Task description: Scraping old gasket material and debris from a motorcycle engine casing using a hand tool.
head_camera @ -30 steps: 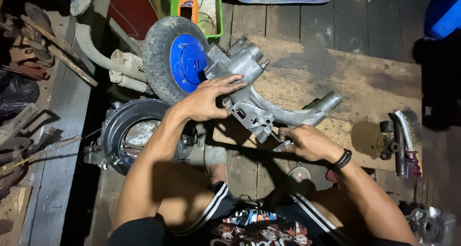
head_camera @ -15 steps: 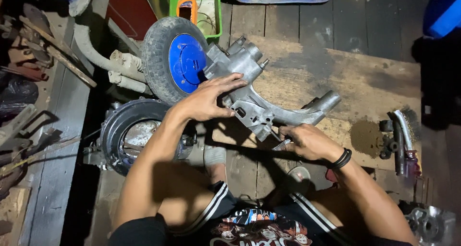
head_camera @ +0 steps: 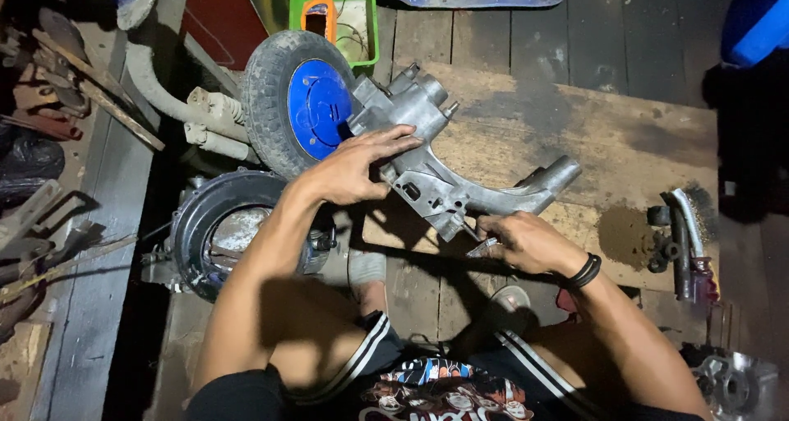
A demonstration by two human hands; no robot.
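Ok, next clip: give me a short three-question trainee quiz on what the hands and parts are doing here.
1. True or false: the left hand lies flat on the grey metal casting.
2. What does the right hand hold? A) a slim metal tool B) a hammer C) a rag
3. Which thing stands right beside the casting's upper end: the small wheel with the blue hub or the round dark engine cover?

Key
1. True: palm and spread fingers press on it.
2. A: its tip points at the casting's lower edge.
3. The small wheel with the blue hub; the engine cover lies lower, under the left forearm.
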